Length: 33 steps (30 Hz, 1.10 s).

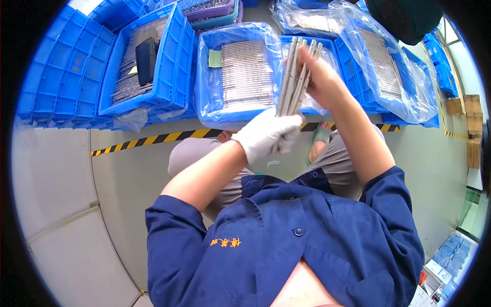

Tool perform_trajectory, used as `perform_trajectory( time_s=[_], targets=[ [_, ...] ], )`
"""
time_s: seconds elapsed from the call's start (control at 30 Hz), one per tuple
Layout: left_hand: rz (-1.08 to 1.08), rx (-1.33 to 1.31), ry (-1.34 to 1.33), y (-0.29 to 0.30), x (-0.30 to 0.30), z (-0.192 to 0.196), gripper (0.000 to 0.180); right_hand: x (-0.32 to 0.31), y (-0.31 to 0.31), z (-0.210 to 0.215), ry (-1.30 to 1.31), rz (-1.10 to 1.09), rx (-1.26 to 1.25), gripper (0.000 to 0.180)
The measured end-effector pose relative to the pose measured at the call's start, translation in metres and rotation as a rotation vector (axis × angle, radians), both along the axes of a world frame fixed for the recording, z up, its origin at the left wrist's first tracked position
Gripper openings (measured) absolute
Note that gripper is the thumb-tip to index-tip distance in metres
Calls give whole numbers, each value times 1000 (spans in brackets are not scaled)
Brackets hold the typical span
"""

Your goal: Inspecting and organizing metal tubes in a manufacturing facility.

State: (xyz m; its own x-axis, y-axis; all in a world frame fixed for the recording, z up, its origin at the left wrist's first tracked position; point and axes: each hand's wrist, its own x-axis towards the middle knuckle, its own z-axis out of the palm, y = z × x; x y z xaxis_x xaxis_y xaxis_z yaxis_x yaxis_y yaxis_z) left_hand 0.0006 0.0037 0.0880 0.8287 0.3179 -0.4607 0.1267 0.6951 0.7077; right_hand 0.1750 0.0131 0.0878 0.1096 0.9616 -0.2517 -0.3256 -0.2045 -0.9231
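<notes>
In front of me I hold a bundle of slim metal rods [289, 84] at a steep tilt. Around its lower end my left hand [268, 135], in a white glove, is closed. My right hand [326, 82], bare, grips the upper part, its fingers partly hidden behind the rods. Just beyond and left of the bundle lies a blue crate lined with clear plastic [207, 110], holding a neat layer of similar rods [247, 71] and a yellow-green paper note [215, 59]. Behind my right hand, another lined crate is partly covered.
At left, a black phone-like device [146, 61] lies on rods in a blue crate [171, 66]. Stacked blue crates [66, 66] stand beside it. A plastic-draped crate of rods [381, 61] is at right. Yellow-black floor tape [153, 139] runs before the crates.
</notes>
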Motion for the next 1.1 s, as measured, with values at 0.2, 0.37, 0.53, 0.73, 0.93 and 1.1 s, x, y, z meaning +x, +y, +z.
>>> perform_trajectory(
  time_s=[0.2, 0.37, 0.53, 0.73, 0.93, 1.1],
  targets=[
    [145, 457, 230, 49, -13, -14, 25, 43, 27, -38, 211, -139, -173, 36],
    [205, 368, 202, 64, -18, -21, 20, 5, 23, -45, -528, 478, 25, 37],
    [264, 376, 241, 71, -12, -14, 15, 2, 12, -47, -1313, 487, 426, 28],
    [276, 355, 252, 70, -16, -9, 16, 19, 15, -34, -1339, 345, 507, 33],
    [294, 400, 247, 61, -17, -7, 17, 36, 29, -4, -159, -83, 246, 29],
    [250, 426, 266, 58, -14, -3, 17, 37, 25, 2, 142, -4, 323, 32]
  ],
)
